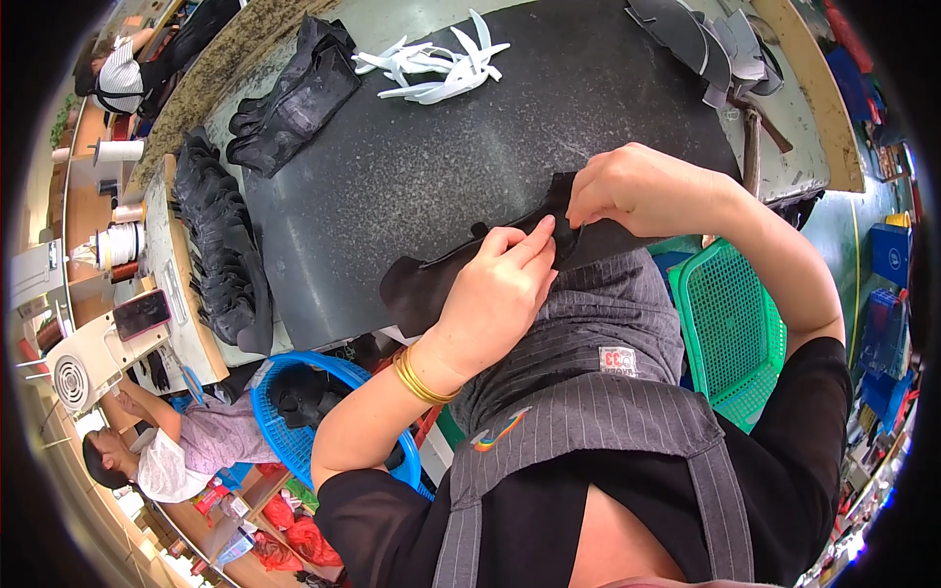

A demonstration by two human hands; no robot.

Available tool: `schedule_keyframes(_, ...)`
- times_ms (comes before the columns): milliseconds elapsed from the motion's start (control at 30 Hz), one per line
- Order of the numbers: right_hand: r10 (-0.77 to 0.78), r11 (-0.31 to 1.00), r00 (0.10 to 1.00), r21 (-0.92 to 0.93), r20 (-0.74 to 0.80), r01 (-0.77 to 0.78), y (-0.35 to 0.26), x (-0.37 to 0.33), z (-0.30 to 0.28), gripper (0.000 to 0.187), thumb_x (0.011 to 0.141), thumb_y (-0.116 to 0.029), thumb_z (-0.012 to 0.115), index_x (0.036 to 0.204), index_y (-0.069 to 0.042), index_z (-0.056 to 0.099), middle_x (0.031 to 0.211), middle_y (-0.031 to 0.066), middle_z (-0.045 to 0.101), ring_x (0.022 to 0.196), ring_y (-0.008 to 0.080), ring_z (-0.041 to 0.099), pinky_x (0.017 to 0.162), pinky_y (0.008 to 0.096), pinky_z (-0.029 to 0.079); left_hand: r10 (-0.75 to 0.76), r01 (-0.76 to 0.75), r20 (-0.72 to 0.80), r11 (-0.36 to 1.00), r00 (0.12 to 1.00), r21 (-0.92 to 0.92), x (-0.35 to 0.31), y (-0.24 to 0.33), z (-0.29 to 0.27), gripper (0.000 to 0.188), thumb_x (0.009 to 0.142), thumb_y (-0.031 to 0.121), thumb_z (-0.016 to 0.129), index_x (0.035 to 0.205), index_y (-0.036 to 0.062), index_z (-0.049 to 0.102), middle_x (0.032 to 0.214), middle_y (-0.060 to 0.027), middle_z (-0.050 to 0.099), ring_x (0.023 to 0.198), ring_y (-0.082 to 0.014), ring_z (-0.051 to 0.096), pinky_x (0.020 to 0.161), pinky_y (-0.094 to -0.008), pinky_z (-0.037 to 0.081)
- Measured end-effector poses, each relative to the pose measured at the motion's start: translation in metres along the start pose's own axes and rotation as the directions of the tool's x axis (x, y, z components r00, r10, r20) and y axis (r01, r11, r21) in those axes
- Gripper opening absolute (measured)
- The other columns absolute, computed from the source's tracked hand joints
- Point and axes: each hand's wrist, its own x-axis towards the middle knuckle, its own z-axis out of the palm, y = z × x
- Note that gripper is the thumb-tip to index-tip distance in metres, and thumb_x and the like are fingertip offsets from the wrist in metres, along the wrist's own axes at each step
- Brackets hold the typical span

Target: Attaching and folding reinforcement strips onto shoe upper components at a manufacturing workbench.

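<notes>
A black, leather-like cut piece (417, 291) lies along the near edge of the dark work board (392, 167), close to my lap. My left hand (500, 294) presses on it, its fingers bent over the piece, with a gold bangle on the wrist. Just right of it, my right hand (627, 191) pinches the upper edge of the same piece, thumb and fingertips together. The fingertips of both hands are close to each other. Part of the piece is hidden under my left hand, and its right end folds down near my apron.
White strips (441, 71) lie at the far side, beside stacked black pieces (299, 93). A row of black pieces (223, 255) lines the left. Grey pieces (711, 49) and a hammer (753, 147) are far right. A blue basket (284, 431) and green basket (730, 323) stand below.
</notes>
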Motion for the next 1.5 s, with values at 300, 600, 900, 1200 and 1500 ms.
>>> schedule_keyframes(300,0.114,0.983,0.963,-0.113,-0.245,-0.145,-0.006,0.002,0.02,0.01,0.084,-0.003,0.066,0.092,-0.003,0.072,0.087,0.0103,0.07,0.086,0.0322,0.068,0.077,0.0411,0.055,0.01,-0.009,-0.005,0.999,1.0,0.049,0.002,-0.001,0.001,0.029,0.078,0.006,0.075,0.106,-0.0003,0.071,0.123,-0.011,0.069,0.098,-0.0283,0.063,0.089,-0.0353,0.055)
schedule_keyframes(600,0.019,1.0,0.965,-0.01,-0.261,-0.023,0.0,-0.025,0.026,0.013,0.085,0.001,0.067,0.096,-0.002,0.073,0.099,0.0092,0.072,0.096,0.0291,0.067,0.086,0.0394,0.055,-0.115,0.115,0.016,0.956,0.993,-0.27,-0.004,-0.01,-0.006,0.022,0.08,0.005,0.074,0.1,-0.0025,0.071,0.124,-0.0127,0.07,0.103,-0.032,0.067,0.09,-0.038,0.055)
schedule_keyframes(900,0.018,0.998,0.948,-0.051,-0.318,-0.036,-0.012,-0.031,0.033,0.018,0.081,-0.002,0.07,0.098,0.0,0.072,0.103,0.0116,0.07,0.099,0.0296,0.065,0.088,0.0391,0.055,0.013,-0.013,-0.04,1.0,0.999,0.009,-0.01,0.007,-0.002,0.019,0.079,-0.001,0.071,0.097,-0.005,0.067,0.117,-0.0176,0.069,0.103,-0.0335,0.065,0.089,-0.0389,0.055)
schedule_keyframes(1200,-0.064,0.942,0.865,-0.316,-0.499,-0.113,-0.024,-0.024,0.072,0.043,0.07,-0.034,0.084,0.1,-0.006,0.071,0.096,0.006,0.063,0.093,0.0255,0.061,0.076,0.037,0.056,-0.099,0.074,-0.109,0.974,0.989,-0.212,-0.005,0.001,0.0,0.007,0.081,-0.002,0.068,0.087,-0.0031,0.065,0.111,-0.0154,0.07,0.096,-0.0329,0.067,0.083,-0.0387,0.056)
schedule_keyframes(1500,-0.117,0.944,0.78,-0.313,-0.615,-0.105,-0.025,-0.022,0.085,0.035,0.072,-0.024,0.084,0.099,-0.004,0.073,0.099,0.007,0.067,0.093,0.0252,0.062,0.076,0.0358,0.056,-0.276,0.258,-0.162,0.958,0.947,-0.127,-0.002,0.004,0.008,0.012,0.085,-0.001,0.065,0.094,-0.0021,0.057,0.096,-0.0157,0.065,0.082,-0.0344,0.066,0.072,-0.0421,0.054)
